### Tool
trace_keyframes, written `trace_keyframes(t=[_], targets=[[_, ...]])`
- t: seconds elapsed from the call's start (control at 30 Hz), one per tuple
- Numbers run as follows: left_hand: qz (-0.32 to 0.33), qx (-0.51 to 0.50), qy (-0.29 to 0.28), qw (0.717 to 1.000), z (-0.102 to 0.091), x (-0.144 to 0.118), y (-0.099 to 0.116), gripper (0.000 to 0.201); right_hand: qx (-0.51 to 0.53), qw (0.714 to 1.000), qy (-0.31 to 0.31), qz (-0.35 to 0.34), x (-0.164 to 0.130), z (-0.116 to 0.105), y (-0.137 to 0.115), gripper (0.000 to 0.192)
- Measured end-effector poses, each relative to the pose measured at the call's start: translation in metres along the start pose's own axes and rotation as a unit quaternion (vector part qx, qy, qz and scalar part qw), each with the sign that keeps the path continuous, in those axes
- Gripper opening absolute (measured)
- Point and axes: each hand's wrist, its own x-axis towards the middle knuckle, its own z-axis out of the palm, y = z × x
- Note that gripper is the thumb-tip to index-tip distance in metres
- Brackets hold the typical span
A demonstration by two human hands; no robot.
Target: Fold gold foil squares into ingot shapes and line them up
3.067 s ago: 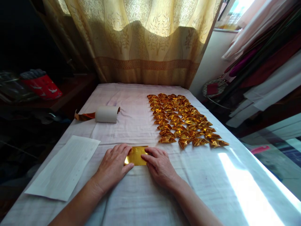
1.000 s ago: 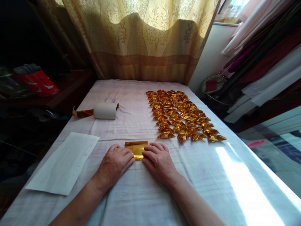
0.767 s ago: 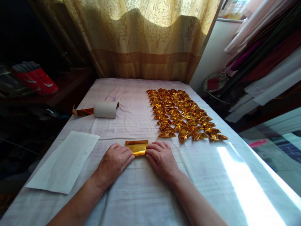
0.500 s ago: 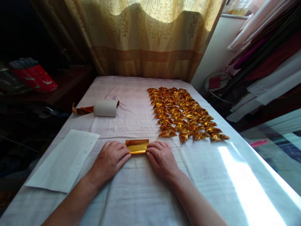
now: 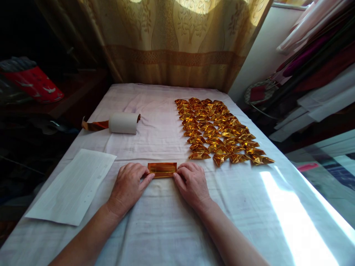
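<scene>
A small rectangle of shiny gold foil paper [image 5: 162, 168] lies on the cloth in front of me, with a narrow fold along its near edge. My left hand [image 5: 129, 184] pinches its left end between thumb and fingers. At the right end, my right hand [image 5: 192, 181] grips the foil paper in the same way. Beyond my right hand sit rows of folded gold foil ingots [image 5: 213, 129], several in each row, close together.
A white cardboard tube [image 5: 122, 123] with a gold foil strip in it lies at the back left. Nearer is a printed paper sheet [image 5: 73, 186]. A red container [image 5: 34, 85] stands on dark furniture. Clothes [image 5: 324, 99] hang at right, and a patterned curtain [image 5: 172, 48] behind.
The near edge of the foil paper has been turned up, so the piece looks narrower and darker. Both hands stay at its ends. The camera view has tilted slightly downward.
</scene>
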Motion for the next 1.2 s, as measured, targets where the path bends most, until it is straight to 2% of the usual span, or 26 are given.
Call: trace_keyframes(t=[0.47,0.83,1.2], targets=[[-0.025,0.036,-0.022,0.999,-0.0016,0.0006,0.0027,0.019,-0.016,0.999,-0.004,0.029,0.0000,0.0019,0.0001,0.014],[-0.037,0.046,-0.042,0.997,-0.0037,0.0031,0.0061,0.019,-0.018,1.000,-0.002,0.026,0.0001,0.0003,-0.0012,0.013],[-0.030,0.045,-0.031,0.998,-0.0028,0.0025,0.0061,0.019,-0.013,0.999,-0.007,0.037,0.0003,0.0009,-0.0035,0.006]])
